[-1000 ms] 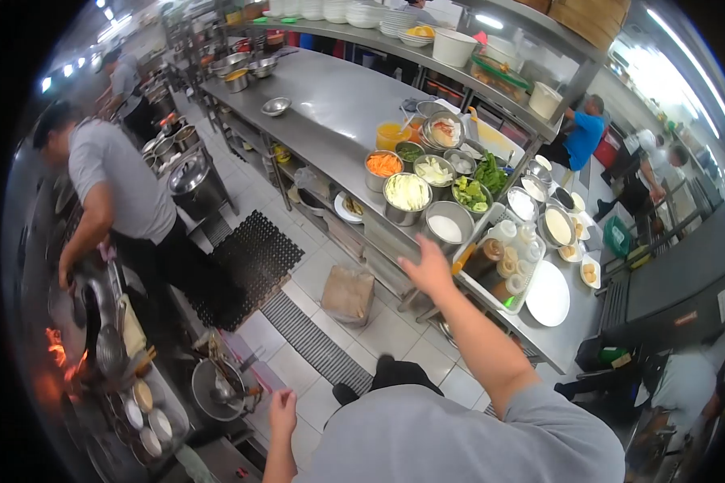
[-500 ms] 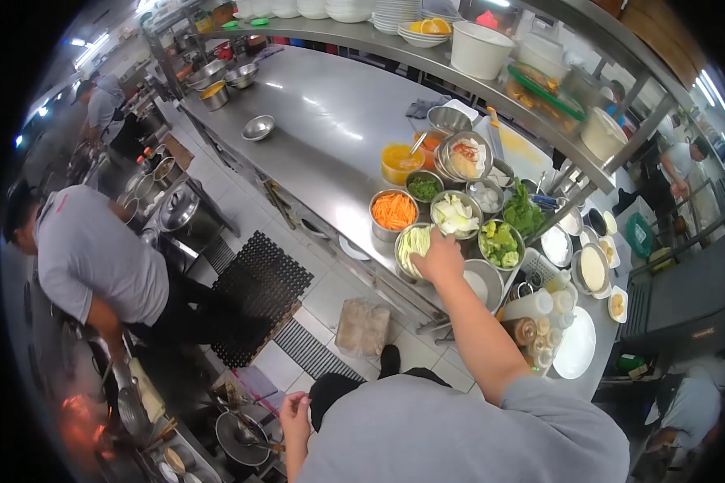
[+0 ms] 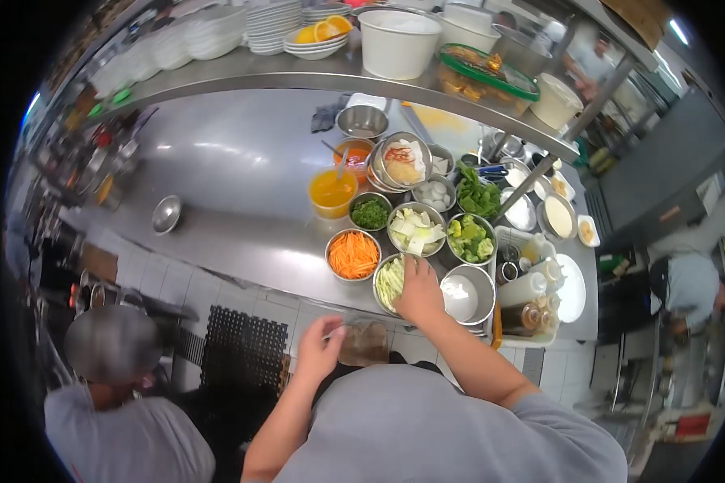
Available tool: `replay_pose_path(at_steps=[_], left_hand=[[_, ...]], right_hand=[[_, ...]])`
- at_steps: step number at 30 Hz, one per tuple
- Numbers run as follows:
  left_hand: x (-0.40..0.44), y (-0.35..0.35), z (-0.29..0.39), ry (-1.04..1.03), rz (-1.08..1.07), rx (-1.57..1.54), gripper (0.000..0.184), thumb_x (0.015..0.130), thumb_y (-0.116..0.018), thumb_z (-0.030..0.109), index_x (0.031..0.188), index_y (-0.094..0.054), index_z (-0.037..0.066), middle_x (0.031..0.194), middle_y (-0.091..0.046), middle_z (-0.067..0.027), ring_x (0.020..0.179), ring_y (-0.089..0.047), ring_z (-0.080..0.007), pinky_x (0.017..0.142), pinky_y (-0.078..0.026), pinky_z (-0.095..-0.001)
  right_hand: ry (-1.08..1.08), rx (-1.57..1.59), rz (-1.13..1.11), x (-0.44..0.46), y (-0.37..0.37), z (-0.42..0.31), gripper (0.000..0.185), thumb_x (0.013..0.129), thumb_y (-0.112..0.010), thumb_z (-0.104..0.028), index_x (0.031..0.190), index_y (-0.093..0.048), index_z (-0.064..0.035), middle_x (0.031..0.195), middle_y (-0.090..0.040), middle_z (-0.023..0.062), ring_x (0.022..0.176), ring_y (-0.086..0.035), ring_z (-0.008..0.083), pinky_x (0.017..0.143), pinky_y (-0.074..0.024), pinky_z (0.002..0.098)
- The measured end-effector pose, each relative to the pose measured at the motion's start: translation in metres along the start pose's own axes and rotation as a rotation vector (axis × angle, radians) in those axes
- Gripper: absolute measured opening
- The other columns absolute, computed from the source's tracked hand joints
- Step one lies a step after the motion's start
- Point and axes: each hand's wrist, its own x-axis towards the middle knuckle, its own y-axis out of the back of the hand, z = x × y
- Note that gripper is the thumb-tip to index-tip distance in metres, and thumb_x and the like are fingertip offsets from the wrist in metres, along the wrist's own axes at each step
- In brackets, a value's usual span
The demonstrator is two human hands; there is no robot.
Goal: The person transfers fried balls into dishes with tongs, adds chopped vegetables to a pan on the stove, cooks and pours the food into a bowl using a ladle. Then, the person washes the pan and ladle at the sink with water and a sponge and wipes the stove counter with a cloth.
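My right hand [image 3: 420,291] reaches into a steel bowl of pale green vegetable strips [image 3: 389,283], its fingers bent down together on the strips at the right side. The fingertips are partly hidden. My left hand [image 3: 320,348] hovers in front of the counter edge, fingers loosely curled and thumb apart, with nothing visible in it. Around the right hand stand bowls of carrot strips [image 3: 353,255], white-green cut leaves [image 3: 416,231] and broccoli [image 3: 470,239]. Beside it on the right is a steel pot [image 3: 468,295] with a pale bottom.
Chopped herbs [image 3: 370,212], a tub of yellow liquid [image 3: 333,191] and leafy greens [image 3: 478,193] are further back. Squeeze bottles [image 3: 527,288] fill a basket at the right. A shelf [image 3: 242,79] with dishes overhangs the counter. A co-worker [image 3: 125,402] is at the lower left.
The view has turned and come closer over the counter. My left hand has risen toward the counter edge, its fingers looser. My right hand stays at the bowl of strips.
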Motion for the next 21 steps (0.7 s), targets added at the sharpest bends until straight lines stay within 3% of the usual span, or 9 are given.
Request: replay_pose_path(at_steps=[3,5,8,11,14,16,21], left_hand=[[0.059,-0.023,0.022,-0.316,-0.157,0.045,0.038,0.088,-0.07,0.015,0.121,-0.06,0.001,0.123,-0.064,-0.0201,0.117,-0.061,-0.0355,0.101,-0.047,-0.0419],[0.088,-0.046,0.02,-0.449,-0.21,0.105,0.057,0.084,-0.071,0.015,0.135,-0.05,0.001,0.139,-0.052,-0.0238,0.131,-0.049,-0.0396,0.111,-0.039,-0.0444],[0.114,-0.069,0.026,-0.571,-0.273,0.077,0.072,0.081,-0.066,0.01,0.146,-0.038,-0.001,0.15,-0.04,-0.0264,0.139,-0.04,-0.0418,0.117,-0.032,-0.0454],[0.129,-0.087,0.012,-0.61,-0.298,-0.012,0.079,0.077,-0.057,0.004,0.151,-0.03,-0.001,0.154,-0.033,-0.0273,0.143,-0.035,-0.043,0.119,-0.029,-0.0455],[0.133,-0.097,0.005,-0.574,-0.315,-0.039,0.08,0.075,-0.052,0.002,0.151,-0.029,-0.003,0.153,-0.034,-0.0284,0.143,-0.034,-0.0441,0.12,-0.028,-0.0456],[0.133,-0.101,0.001,-0.589,-0.309,-0.033,0.079,0.075,-0.051,0.001,0.151,-0.029,-0.003,0.152,-0.035,-0.0286,0.142,-0.035,-0.0439,0.12,-0.028,-0.0453],[0.129,-0.105,-0.001,-0.514,-0.275,-0.084,0.079,0.076,-0.051,0.001,0.151,-0.029,-0.004,0.15,-0.038,-0.0285,0.141,-0.037,-0.043,0.119,-0.028,-0.0446]], right_hand=[[-0.07,0.068,0.059,-0.005,0.005,-0.009,0.075,0.068,-0.075,-0.01,0.136,-0.045,-0.0005,0.133,-0.049,0.025,0.122,-0.05,0.0455,0.104,-0.0456,0.0469],[-0.114,0.102,0.069,-0.008,0.002,-0.011,0.074,0.068,-0.076,-0.009,0.135,-0.046,-0.0005,0.132,-0.049,0.0249,0.121,-0.05,0.0455,0.105,-0.0447,0.047],[-0.06,0.101,0.155,-0.007,-0.003,-0.006,0.072,0.068,-0.079,-0.011,0.133,-0.049,-0.0005,0.127,-0.051,0.0248,0.118,-0.051,0.0452,0.104,-0.0448,0.0484],[-0.095,0.2,0.122,-0.001,0.005,-0.003,0.07,0.069,-0.081,-0.014,0.131,-0.051,-0.0009,0.126,-0.053,0.0252,0.118,-0.052,0.0446,0.102,-0.0451,0.0489],[-0.077,0.25,0.13,-0.004,0.004,0.001,0.069,0.067,-0.079,-0.011,0.13,-0.05,-0.0019,0.128,-0.052,0.0254,0.118,-0.051,0.0453,0.098,-0.0462,0.0492],[0.033,0.177,0.215,-0.003,-0.004,0.003,0.063,0.068,-0.078,-0.011,0.125,-0.054,-0.0016,0.127,-0.055,0.0252,0.115,-0.054,0.0452,0.096,-0.0469,0.0497],[-0.037,0.323,0.113,0.0,0.013,0.007,0.06,0.069,-0.078,-0.014,0.123,-0.056,-0.0012,0.12,-0.061,0.0237,0.113,-0.057,0.0431,0.097,-0.0476,0.048]])
